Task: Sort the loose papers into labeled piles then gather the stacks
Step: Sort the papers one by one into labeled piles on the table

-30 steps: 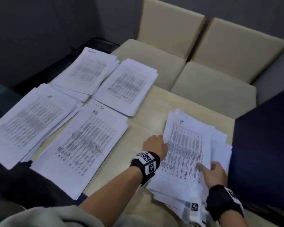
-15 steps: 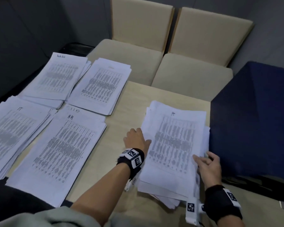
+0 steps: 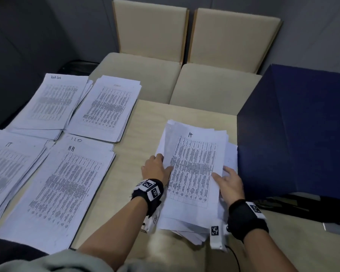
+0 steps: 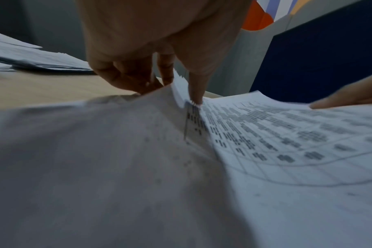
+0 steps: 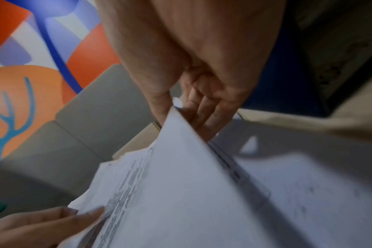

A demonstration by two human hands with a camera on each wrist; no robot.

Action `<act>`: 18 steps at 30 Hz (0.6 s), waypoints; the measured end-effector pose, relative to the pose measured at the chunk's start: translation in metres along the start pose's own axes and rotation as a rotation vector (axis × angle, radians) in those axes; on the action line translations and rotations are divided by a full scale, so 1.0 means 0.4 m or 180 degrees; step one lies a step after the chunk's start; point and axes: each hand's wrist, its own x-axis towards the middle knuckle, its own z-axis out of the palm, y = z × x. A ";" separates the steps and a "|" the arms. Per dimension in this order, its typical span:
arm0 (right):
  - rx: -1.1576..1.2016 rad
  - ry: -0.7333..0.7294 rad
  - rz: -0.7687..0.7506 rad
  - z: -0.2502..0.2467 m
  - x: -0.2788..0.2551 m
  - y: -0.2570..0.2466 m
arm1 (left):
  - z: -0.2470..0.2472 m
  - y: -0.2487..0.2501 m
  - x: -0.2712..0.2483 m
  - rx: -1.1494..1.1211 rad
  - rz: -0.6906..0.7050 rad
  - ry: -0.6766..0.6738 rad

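While four sorted piles sit at frame left, IT pile (image 3: pixel 10 165) and HR pile (image 3: pixel 67 183) nearest, the unsorted stack (image 3: pixel 192 173) lies centre-right; its top sheet, marked IT, is pinched by left hand (image 3: pixel 155 169) and by right hand (image 3: pixel 227 182); only that sheet should be lifted, leftward, edges kept level

On the tabletop (image 3: pixel 145 122) I see the loose stack (image 3: pixel 194 169) at my 1 o'clock, between my left hand (image 3: pixel 155 169) and right hand (image 3: pixel 228 183). Four piles sit at 10: HR pile (image 3: pixel 63 183), IT pile (image 3: pixel 6 169), two behind. Two chairs (image 3: pixel 185 79) stand at 12.
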 end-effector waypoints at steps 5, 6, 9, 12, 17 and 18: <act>-0.0410 0.0361 -0.0620 -0.050 -0.069 0.012 | -0.020 -0.008 0.001 -0.0991 -0.0321 0.0064; -0.0349 0.0439 -0.0645 -0.064 -0.097 0.031 | -0.022 -0.010 0.005 -0.1000 -0.0322 0.0019; -0.0123 0.0303 -0.0367 -0.083 -0.153 0.095 | -0.017 -0.011 0.018 -0.0777 -0.0278 -0.0196; 0.0088 0.0045 -0.0270 -0.071 -0.155 0.099 | -0.018 -0.006 0.026 -0.0559 -0.0187 -0.0344; 0.0138 0.0150 -0.0291 -0.053 -0.103 0.099 | -0.059 -0.042 0.039 0.0158 0.0146 -0.0419; 0.0210 0.0199 -0.0238 -0.051 -0.101 0.096 | -0.073 -0.053 0.043 0.0265 0.0154 -0.0378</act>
